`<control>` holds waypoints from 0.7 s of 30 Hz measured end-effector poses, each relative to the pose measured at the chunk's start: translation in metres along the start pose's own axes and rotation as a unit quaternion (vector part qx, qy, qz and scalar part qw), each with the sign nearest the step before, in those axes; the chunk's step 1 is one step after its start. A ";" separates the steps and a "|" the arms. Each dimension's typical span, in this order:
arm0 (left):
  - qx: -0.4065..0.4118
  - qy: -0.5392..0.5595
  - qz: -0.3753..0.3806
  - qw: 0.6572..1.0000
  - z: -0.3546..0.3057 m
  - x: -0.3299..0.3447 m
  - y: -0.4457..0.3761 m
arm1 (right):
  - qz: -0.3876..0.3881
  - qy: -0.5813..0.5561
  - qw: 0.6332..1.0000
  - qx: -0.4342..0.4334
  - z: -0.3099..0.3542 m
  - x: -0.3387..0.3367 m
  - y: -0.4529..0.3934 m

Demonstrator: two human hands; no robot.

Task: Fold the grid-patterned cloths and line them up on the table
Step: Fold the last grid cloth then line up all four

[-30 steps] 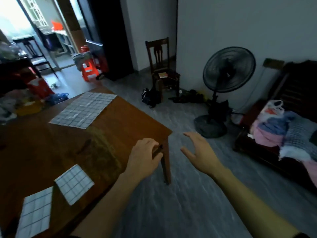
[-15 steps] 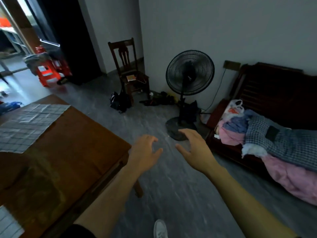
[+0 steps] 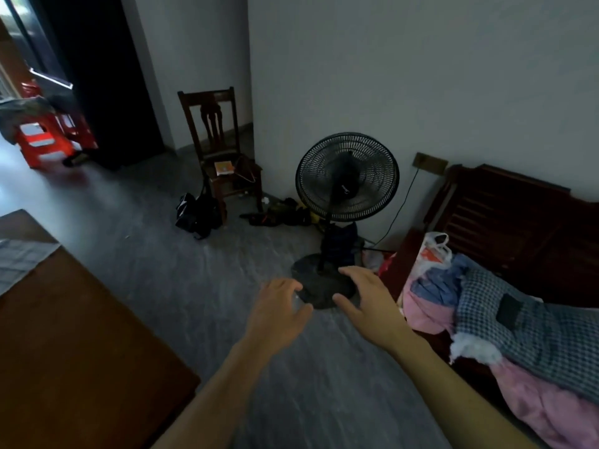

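A corner of one spread grid-patterned cloth [image 3: 19, 260] shows at the left edge, lying on the brown wooden table [image 3: 74, 351]. The folded cloths are out of frame. My left hand [image 3: 278, 314] and my right hand [image 3: 369, 306] are stretched out side by side over the grey floor, right of the table, fingers relaxed and holding nothing. A pile of clothes [image 3: 518, 322], with a dark checked piece on top of pink and blue ones, lies on the dark wooden bench [image 3: 505, 218] to the right of my right hand.
A black standing fan [image 3: 346, 176] stands just beyond my hands, its base on the floor. A wooden chair [image 3: 220, 157] with bags beside it is by the wall. Red plastic stools [image 3: 48, 140] sit at far left. A white plastic bag [image 3: 432, 251] lies on the bench.
The view has swung right, away from the table toward the bench. My left hand has left the table corner; both hands now hover over the floor. The folded cloths have gone out of sight.
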State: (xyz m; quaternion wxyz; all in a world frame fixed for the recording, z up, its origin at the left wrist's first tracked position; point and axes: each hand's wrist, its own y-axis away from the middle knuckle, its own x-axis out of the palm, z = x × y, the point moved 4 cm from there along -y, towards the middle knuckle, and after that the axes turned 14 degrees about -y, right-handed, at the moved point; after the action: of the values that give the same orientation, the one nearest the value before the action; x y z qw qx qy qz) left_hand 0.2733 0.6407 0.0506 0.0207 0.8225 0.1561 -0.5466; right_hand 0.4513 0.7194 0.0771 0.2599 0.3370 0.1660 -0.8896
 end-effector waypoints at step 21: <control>-0.180 -0.108 0.015 0.978 0.038 0.019 -0.271 | 0.152 -0.057 0.981 -0.104 -0.094 0.010 -0.355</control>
State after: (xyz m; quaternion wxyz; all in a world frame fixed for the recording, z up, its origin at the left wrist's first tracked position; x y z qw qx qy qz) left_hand 0.1703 0.8949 0.0556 0.1934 0.7436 0.2366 -0.5947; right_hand 0.2890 1.0475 0.0452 0.4346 0.2781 0.1899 -0.8353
